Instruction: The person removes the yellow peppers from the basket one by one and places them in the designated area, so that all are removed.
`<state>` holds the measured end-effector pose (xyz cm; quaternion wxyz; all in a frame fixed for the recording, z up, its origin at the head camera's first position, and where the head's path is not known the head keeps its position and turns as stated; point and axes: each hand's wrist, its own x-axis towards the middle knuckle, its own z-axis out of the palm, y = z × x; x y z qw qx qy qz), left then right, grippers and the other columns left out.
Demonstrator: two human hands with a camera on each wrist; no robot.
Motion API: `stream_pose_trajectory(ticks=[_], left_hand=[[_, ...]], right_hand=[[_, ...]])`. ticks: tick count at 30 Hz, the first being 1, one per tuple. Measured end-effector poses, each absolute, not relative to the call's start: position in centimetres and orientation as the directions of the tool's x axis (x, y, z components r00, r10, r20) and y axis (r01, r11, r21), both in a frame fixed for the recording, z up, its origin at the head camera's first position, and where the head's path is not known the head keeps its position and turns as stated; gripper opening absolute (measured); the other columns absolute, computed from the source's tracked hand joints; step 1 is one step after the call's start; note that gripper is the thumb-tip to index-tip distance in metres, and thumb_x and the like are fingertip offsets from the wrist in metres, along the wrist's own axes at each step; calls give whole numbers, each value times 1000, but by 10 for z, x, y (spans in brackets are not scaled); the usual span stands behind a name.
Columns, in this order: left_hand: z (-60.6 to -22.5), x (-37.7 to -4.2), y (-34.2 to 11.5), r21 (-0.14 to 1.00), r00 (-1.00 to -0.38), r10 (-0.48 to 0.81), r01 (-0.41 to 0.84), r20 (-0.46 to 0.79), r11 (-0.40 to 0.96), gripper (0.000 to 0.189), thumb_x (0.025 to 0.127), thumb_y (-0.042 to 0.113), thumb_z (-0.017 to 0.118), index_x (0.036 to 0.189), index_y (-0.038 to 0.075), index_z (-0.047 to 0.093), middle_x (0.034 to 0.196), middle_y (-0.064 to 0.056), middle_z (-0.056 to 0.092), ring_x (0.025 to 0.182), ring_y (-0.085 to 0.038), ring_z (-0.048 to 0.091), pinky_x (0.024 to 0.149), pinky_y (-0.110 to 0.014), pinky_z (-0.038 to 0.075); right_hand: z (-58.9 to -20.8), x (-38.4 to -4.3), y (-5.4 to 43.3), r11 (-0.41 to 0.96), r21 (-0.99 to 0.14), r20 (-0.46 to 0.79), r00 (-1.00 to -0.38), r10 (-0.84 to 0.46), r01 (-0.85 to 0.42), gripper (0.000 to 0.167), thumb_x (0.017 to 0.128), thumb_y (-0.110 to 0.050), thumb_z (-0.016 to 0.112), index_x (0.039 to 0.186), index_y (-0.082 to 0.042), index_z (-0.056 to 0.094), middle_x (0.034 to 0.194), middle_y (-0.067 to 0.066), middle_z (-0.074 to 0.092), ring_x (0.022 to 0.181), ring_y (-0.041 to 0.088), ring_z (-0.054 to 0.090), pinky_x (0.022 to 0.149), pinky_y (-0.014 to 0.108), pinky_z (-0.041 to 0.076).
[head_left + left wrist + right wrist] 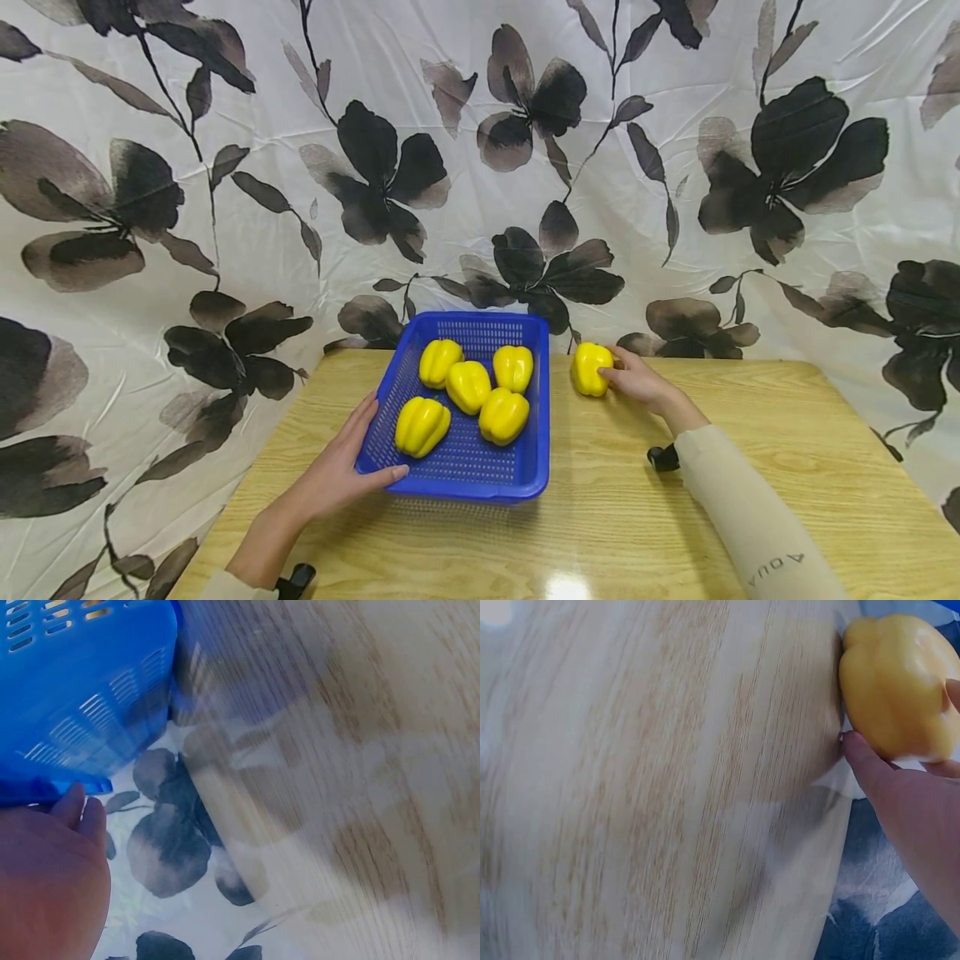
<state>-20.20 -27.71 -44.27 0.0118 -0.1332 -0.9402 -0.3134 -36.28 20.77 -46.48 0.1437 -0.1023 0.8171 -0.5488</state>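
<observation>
Several yellow bell peppers (422, 427) lie in a blue plastic basket (538, 417) with slotted walls. At the basket's near left corner, my left hand (339, 467) holds the rim, its thumb over the near edge and its fingers along the left side. The left wrist view shows fingertips against the blue rim. To the right of the basket, my right hand (641, 382) grips another yellow bell pepper (589, 369) between thumb and fingers. In the right wrist view this bell pepper (896, 682) is by the table's far edge; whether it touches the tabletop I cannot tell.
The wooden table (615, 517) carries the basket on its left half. A white cloth (465, 208) with dark printed flowers hangs behind the table's far edge and down its left side. Black straps with small mounts (663, 457) are on both wrists.
</observation>
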Motion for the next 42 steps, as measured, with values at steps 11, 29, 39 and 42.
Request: stream_pose_trajectory(ticks=[11, 29, 39, 42], left_hand=[[-443, -201, -277, 587, -966, 239, 251, 100, 769, 112, 87, 54, 76, 166, 10, 9, 173, -7, 4, 154, -44, 16, 114, -72, 24], [-445, -202, -277, 589, -966, 240, 248, 93, 769, 112, 87, 56, 75, 166, 12, 7, 173, -6, 3, 154, -44, 15, 114, -72, 23], [-444, -202, -278, 593, -962, 250, 265, 109, 760, 112, 87, 56, 75, 166, 11, 8, 173, -6, 3, 154, -43, 15, 115, -71, 22], [-443, -202, -277, 592, -962, 250, 264, 107, 761, 112, 88, 56, 75, 166, 11, 8, 173, -6, 3, 154, -43, 15, 116, -71, 22]], right_hand=[[-464, -364, 208, 346, -938, -131, -933, -335, 7, 70, 107, -11, 46, 158, 12, 4, 161, 40, 12, 149, 49, 22, 120, 57, 25], [-463, -365, 208, 312, -949, -153, -930, -335, 44, 70, 108, -10, 45, 159, 11, 2, 162, 37, 11, 149, 46, 24, 121, 55, 26], [-458, -358, 215, 364, -931, -138, -937, -322, 12, 73, 107, -15, 48, 159, 11, 4, 162, 38, 13, 148, 48, 25, 118, 57, 30], [-454, -353, 221, 427, -904, -138, -942, -306, -6, 72, 108, -19, 48, 159, 10, 6, 161, 39, 12, 148, 52, 23, 118, 59, 30]])
